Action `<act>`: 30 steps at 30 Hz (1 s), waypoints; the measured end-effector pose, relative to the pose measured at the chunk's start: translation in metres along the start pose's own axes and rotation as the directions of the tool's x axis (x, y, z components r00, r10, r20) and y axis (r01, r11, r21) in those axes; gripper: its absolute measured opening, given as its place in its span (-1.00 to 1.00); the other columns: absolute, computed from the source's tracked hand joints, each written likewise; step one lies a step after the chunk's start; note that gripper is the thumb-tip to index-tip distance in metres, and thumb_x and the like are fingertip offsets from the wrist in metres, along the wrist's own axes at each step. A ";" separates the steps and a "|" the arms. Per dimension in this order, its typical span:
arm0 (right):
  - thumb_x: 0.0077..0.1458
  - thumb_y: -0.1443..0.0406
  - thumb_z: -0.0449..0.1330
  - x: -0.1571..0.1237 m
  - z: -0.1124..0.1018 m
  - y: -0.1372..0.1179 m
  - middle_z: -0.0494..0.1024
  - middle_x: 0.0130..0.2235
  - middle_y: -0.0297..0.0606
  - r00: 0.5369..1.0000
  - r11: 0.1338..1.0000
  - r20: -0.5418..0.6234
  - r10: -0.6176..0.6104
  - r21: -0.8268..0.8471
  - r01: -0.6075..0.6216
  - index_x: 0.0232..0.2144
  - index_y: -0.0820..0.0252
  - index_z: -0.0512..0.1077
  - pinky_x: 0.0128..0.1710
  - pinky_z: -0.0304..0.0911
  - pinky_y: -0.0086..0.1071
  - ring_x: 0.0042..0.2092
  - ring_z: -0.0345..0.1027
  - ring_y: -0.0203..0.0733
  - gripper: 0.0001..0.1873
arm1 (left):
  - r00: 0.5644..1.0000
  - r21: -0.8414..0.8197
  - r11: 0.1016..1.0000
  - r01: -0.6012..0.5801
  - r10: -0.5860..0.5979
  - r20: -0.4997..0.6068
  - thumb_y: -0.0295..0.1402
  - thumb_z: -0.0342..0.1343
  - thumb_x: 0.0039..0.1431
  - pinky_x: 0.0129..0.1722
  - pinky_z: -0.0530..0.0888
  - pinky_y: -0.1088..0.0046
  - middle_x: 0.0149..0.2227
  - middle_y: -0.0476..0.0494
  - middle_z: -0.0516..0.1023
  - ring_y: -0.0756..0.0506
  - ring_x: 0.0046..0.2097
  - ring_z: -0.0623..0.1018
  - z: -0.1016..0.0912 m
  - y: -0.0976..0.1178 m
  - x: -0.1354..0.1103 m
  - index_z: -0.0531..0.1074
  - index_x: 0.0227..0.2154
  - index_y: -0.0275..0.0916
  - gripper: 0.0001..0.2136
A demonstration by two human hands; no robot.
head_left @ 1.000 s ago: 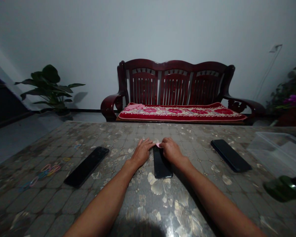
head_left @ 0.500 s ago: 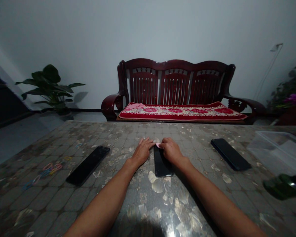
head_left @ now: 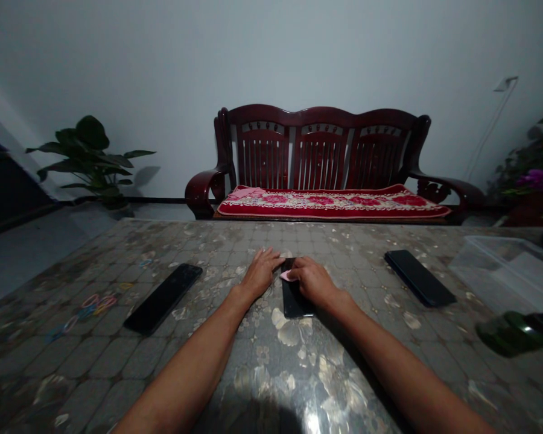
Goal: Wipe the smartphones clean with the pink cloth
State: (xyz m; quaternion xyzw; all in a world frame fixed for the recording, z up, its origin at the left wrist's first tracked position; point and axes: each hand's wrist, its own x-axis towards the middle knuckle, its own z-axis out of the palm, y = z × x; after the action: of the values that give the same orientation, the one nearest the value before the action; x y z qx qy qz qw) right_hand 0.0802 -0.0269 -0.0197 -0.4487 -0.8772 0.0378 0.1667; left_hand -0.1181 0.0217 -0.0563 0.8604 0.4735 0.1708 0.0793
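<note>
A black smartphone (head_left: 297, 303) lies flat on the patterned tabletop in front of me, its far end partly covered by my hands. My right hand (head_left: 314, 279) is closed on a small pink cloth (head_left: 288, 276), which rests on the phone's screen near the upper left side. Most of that cloth is hidden under the fingers. Beside the phone's far left corner, my left hand (head_left: 261, 270) lies with fingers stretched out, the fingertips at the phone's edge.
Another phone (head_left: 163, 299) lies to the left, near several coloured rubber bands (head_left: 90, 306). To the right are a third dark phone (head_left: 419, 278), a clear plastic box (head_left: 484, 265) and a green bottle (head_left: 509, 333) on its side. A wooden bench (head_left: 319, 150) stands beyond the table.
My right hand has slid the pink cloth a little toward me and left along the screen. My left hand stays at the phone's corner. The view has shifted slightly.
</note>
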 end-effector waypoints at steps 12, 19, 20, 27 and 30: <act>0.19 0.51 0.17 -0.026 -0.007 -0.013 0.50 -0.29 -0.21 0.993 0.993 0.031 -0.110 0.047 0.109 -0.28 0.16 0.63 -0.26 0.08 -0.36 -0.19 0.28 -0.14 -0.74 | 0.999 0.111 0.994 0.007 -0.012 0.048 -0.70 -0.10 0.17 0.38 -0.03 -0.15 0.32 -0.14 0.37 -0.25 0.42 0.17 -0.008 0.003 -0.002 0.46 0.18 -0.09 -0.40; 0.13 0.53 0.21 -0.042 -0.008 -0.025 0.51 -0.28 -0.20 0.983 0.984 0.051 -0.174 0.052 0.171 -0.32 0.20 0.60 -0.26 0.08 -0.35 -0.19 0.26 -0.15 -0.79 | 0.998 0.112 0.994 0.018 -0.024 0.054 -0.73 -0.09 0.15 0.38 -0.07 -0.17 0.34 -0.16 0.33 -0.27 0.43 0.14 -0.009 0.004 -0.002 0.45 0.19 -0.07 -0.38; 0.10 0.55 0.22 -0.045 -0.008 -0.026 0.51 -0.28 -0.21 0.979 0.979 0.060 -0.196 0.066 0.192 -0.34 0.20 0.59 -0.26 0.08 -0.36 -0.19 0.27 -0.16 -0.78 | 0.999 0.104 0.994 0.018 -0.023 0.044 -0.73 -0.09 0.14 0.38 -0.07 -0.18 0.34 -0.16 0.33 -0.26 0.43 0.14 -0.009 0.004 -0.002 0.45 0.18 -0.07 -0.38; 0.17 0.52 0.19 -0.043 -0.005 -0.030 0.50 -0.27 -0.20 0.991 0.987 0.017 -0.132 0.099 0.130 -0.23 0.14 0.62 -0.23 0.11 -0.35 -0.18 0.28 -0.15 -0.73 | 1.000 0.105 0.994 -0.006 0.006 0.004 -0.67 -0.10 0.21 0.36 -0.05 -0.22 0.31 -0.16 0.37 -0.26 0.42 0.17 -0.005 0.003 -0.003 0.48 0.16 -0.05 -0.44; 0.18 0.50 0.19 -0.047 -0.005 -0.035 0.51 -0.28 -0.20 0.988 0.985 0.022 -0.151 0.083 0.149 -0.24 0.14 0.62 -0.24 0.11 -0.34 -0.19 0.28 -0.15 -0.75 | 1.000 0.095 0.996 0.000 0.001 -0.006 -0.66 -0.07 0.21 0.37 -0.07 -0.21 0.32 -0.14 0.37 -0.24 0.42 0.17 -0.005 0.003 -0.003 0.48 0.15 -0.05 -0.45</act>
State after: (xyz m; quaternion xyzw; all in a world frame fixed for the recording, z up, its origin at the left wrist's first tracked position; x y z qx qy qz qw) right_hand 0.0801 -0.0857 -0.0191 -0.3738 -0.9084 0.0670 0.1748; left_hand -0.1194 0.0170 -0.0516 0.8628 0.4811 0.1506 0.0370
